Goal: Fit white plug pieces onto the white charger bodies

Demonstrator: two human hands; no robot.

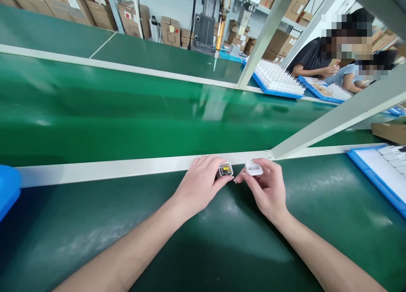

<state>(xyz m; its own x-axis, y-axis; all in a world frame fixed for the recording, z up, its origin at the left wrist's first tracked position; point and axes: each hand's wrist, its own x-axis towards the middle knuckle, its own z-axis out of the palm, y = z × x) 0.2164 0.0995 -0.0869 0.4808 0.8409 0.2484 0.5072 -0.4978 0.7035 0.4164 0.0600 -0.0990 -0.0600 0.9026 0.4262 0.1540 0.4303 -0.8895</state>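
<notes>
My left hand (203, 182) grips a small white plastic housing (225, 169) between thumb and fingers. Its open end faces me and shows a yellow part and dark electronics inside. A little to the right, my right hand (269, 186) pinches a small white plastic cap (253, 168), whose hollow side is turned up. The two pieces are apart, with a narrow gap between the hands. Both hands are over the green work surface (222, 241), close to its white far edge strip (111, 169).
Beyond the strip runs a green conveyor belt (127, 114). A slanted white post (333, 114) rises at right. Blue trays (374, 173) lie at right and one blue bin (8, 188) at left. Across the belt stand a dispensing machine (204, 30), cartons and two people.
</notes>
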